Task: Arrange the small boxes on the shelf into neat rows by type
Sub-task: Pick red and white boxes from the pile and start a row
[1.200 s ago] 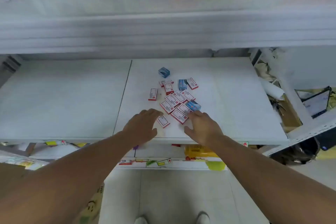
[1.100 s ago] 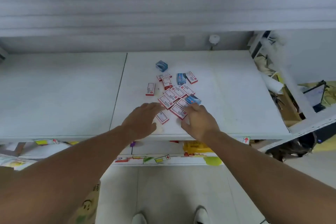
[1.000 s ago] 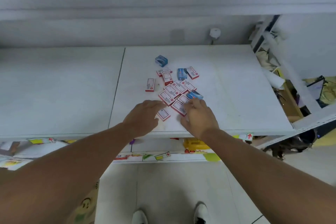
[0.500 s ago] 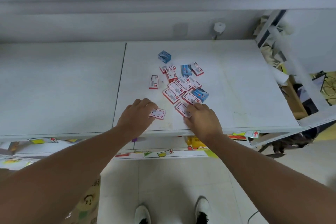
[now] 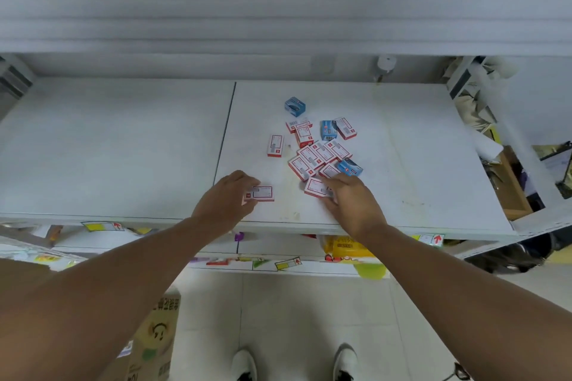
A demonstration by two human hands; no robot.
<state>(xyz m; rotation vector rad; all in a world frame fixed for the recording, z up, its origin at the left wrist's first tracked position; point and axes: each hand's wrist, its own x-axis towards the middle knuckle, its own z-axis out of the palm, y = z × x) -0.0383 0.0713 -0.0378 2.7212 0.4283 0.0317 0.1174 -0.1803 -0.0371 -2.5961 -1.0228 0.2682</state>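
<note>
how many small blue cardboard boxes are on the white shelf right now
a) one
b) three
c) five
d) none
b: three small blue cardboard boxes lie on the white shelf: one at the back, one mid-pile, one by the right hand; the others are red and white.

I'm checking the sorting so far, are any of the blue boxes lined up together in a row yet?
No, the three blue boxes lie apart, scattered among the red-and-white boxes.
</note>
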